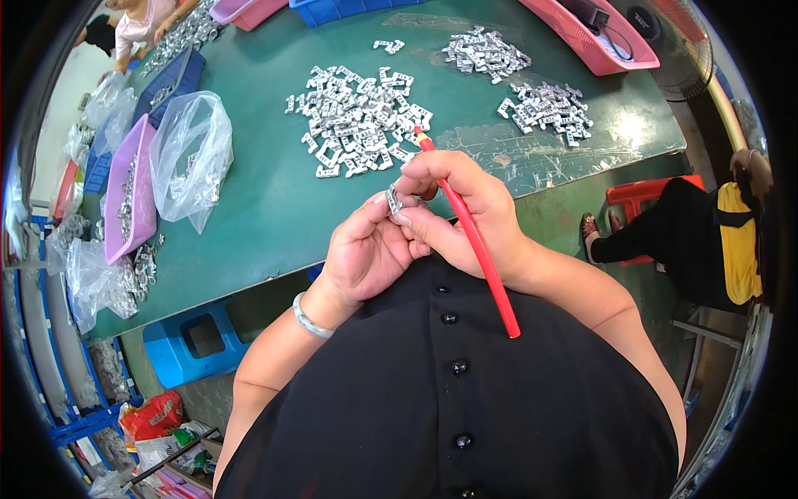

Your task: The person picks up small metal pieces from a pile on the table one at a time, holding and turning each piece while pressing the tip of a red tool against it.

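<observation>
My left hand (368, 247) pinches a small silver metal bracket (393, 200) between thumb and fingers, in front of my chest at the table's near edge. My right hand (470, 204) is closed round a long red pen-like stick (475, 234) with a yellow band near its upper end. The stick slants down toward my black clothing. The right thumb and fingertips also touch the bracket. Just beyond my hands lies a big loose pile of similar silver brackets (353, 116). Two smaller piles of brackets (486, 54) (549, 110) lie farther right.
The green table (258, 224) bears a clear plastic bag (193, 150) and a pink tray of metal parts (141, 200) at left. A pink bin (611, 50) stands at back right, a blue bin (349, 10) at the back. Another person (145, 25) sits far left. A blue stool (195, 341) is below.
</observation>
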{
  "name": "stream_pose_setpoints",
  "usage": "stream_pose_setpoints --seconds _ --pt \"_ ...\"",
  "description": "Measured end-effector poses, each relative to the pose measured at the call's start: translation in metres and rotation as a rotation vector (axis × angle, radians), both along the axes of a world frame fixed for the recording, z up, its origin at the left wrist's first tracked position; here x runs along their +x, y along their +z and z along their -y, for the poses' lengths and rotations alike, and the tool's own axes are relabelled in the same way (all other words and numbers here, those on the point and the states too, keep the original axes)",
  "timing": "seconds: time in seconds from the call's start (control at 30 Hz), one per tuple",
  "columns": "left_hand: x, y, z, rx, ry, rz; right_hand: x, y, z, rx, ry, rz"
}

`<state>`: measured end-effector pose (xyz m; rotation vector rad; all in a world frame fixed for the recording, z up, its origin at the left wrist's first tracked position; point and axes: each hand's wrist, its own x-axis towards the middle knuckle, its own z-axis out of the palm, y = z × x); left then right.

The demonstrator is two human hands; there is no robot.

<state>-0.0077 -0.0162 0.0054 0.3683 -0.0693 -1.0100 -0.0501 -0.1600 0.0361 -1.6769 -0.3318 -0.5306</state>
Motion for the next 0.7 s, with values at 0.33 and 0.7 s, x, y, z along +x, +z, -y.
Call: stream_pose_setpoints --seconds 0.33,0.7 --pt "0.000 0.000 -0.001 0.046 0.041 -0.015 0.000 0.000 0.001 0.025 0.003 -0.021" --pt "0.000 0.004 -0.005 0.157 0.194 0.331 0.008 -0.008 0.012 0.416 0.171 -0.250"
